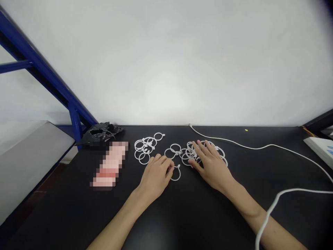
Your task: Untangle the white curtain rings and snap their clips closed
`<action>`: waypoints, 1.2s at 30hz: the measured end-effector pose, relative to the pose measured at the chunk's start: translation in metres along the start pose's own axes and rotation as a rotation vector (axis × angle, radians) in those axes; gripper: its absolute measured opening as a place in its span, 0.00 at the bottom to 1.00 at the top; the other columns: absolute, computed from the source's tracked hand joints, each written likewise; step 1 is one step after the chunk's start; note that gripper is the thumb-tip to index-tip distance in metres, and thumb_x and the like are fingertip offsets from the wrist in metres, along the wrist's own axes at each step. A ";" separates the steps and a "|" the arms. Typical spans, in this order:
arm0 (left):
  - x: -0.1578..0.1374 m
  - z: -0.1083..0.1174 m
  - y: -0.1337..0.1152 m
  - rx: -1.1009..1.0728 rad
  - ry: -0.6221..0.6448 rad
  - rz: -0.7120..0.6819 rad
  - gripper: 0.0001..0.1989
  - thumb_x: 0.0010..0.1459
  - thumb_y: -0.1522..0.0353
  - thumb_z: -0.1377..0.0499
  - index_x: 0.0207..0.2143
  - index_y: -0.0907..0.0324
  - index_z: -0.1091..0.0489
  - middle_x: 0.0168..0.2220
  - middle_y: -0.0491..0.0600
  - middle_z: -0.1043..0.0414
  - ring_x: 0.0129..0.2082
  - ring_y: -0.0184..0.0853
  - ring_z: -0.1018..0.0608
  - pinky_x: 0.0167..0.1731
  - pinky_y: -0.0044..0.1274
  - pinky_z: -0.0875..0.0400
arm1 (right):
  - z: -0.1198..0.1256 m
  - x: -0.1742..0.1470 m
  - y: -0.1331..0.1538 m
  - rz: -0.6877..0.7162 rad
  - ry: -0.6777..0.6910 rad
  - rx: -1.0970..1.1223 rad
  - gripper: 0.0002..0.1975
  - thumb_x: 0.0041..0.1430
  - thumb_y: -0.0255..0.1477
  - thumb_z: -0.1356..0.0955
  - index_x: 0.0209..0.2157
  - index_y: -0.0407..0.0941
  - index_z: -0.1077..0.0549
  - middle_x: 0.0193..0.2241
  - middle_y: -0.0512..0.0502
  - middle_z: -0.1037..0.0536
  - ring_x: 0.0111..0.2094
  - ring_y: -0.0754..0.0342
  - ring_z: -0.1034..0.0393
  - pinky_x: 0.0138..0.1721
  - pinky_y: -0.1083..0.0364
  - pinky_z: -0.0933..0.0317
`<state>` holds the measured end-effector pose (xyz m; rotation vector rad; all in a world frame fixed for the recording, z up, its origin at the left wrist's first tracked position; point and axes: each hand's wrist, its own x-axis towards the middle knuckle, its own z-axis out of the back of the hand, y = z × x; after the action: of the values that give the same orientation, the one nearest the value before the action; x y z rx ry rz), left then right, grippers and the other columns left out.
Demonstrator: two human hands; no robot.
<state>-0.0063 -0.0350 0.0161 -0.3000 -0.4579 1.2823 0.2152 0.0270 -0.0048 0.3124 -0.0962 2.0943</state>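
Note:
White plastic rings with small tabs lie in loose groups on the black table. My left hand has its fingers curled, with thumb and forefinger at the edge of a single white ring. Up and to its left is a cluster of rings. My right hand rests with fingers spread on a larger heap of rings, covering part of it. Between the hands, a few overlapping rings touch or nearly touch that heap.
At the left lies a pixelated pinkish item, with a torn black plastic bag behind it. A white cable runs along the right and loops over my right forearm. A white box sits far right; a blue frame stands left.

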 end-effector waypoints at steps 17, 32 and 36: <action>0.002 -0.012 0.006 -0.073 -0.105 -0.032 0.05 0.63 0.73 0.48 0.36 0.57 0.33 0.47 0.51 0.32 0.50 0.41 0.30 0.50 0.36 0.32 | 0.002 0.001 0.009 0.042 -0.013 0.017 0.34 0.65 0.49 0.41 0.66 0.45 0.45 0.67 0.41 0.46 0.68 0.38 0.61 0.65 0.36 0.57; 0.004 -0.013 0.006 -0.205 -0.022 -0.048 0.05 0.65 0.70 0.49 0.38 0.56 0.34 0.58 0.50 0.37 0.54 0.40 0.29 0.55 0.36 0.33 | 0.003 0.000 0.009 0.028 0.014 -0.060 0.33 0.66 0.46 0.41 0.66 0.43 0.45 0.65 0.37 0.43 0.66 0.35 0.52 0.65 0.36 0.57; 0.004 -0.012 0.006 -0.227 -0.018 -0.053 0.05 0.65 0.70 0.49 0.38 0.55 0.34 0.58 0.49 0.37 0.54 0.39 0.29 0.54 0.35 0.33 | 0.002 -0.002 0.008 0.045 0.001 -0.042 0.32 0.66 0.45 0.40 0.65 0.44 0.43 0.65 0.36 0.41 0.66 0.36 0.51 0.65 0.36 0.57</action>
<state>-0.0048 -0.0293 0.0036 -0.4640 -0.6246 1.1838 0.2095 0.0213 -0.0031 0.2857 -0.1479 2.1344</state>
